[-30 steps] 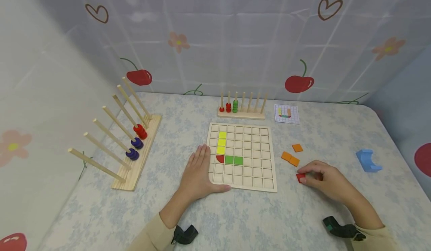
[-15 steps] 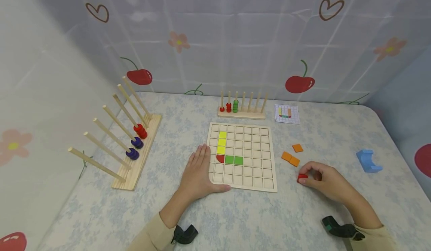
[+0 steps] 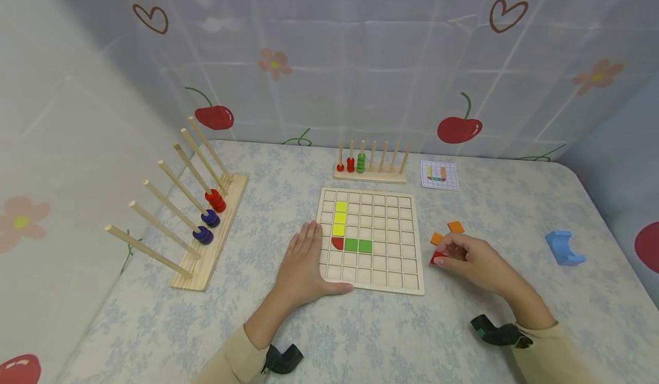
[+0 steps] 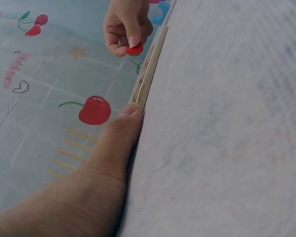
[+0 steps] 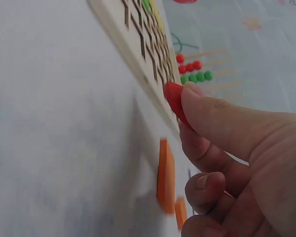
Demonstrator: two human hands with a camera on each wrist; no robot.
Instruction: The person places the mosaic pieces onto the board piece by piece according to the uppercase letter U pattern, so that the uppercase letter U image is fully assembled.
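My right hand (image 3: 476,265) pinches a small red tile (image 5: 174,101) between thumb and fingers, just right of the wooden grid board (image 3: 393,264). In the right wrist view the tile has a curved edge and is raised off the tabletop. My left hand (image 3: 300,269) rests along the board's left side, fingers straight and thumb stretched along the front edge. On the board lie a column of yellow tiles (image 3: 340,218), a red quarter-round tile (image 3: 337,244) below them, and two green tiles (image 3: 357,246) in a row beside it. Orange tiles (image 3: 455,227) lie behind my right hand, one partly hidden.
A pattern card (image 3: 439,175) lies behind the board at right. Small bead stand (image 3: 383,178) at the back centre; a larger peg rack (image 3: 226,218) with red and blue rings fills the left side. A light-blue curved block (image 3: 563,248) sits far right.
My right hand has lifted the red tile from the table and carried it left, toward the board, now covering part of the orange tiles. The left hand stays where it was.
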